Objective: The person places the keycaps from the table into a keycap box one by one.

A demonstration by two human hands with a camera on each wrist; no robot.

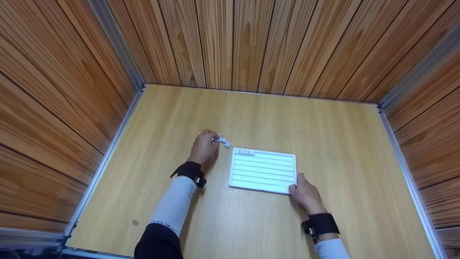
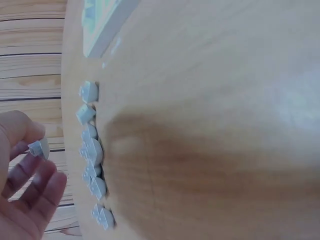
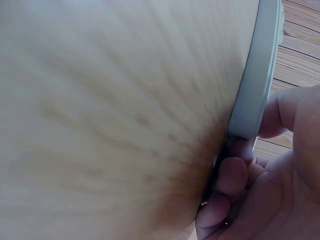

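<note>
My left hand is just left of a white board lying on the table. Between its thumb and fingers it pinches a small white block with a stub on one side, seen in the left wrist view. Several similar white blocks lie in a loose line beyond it. The board has horizontal grooves and a short row of small pieces at its top left corner. My right hand grips the board's lower right corner, thumb on top and fingers curled at the edge.
The board and blocks lie on a light wooden table. Wood-panelled walls with metal framing stand at the back and both sides. A small dark spot marks the tabletop at the front left.
</note>
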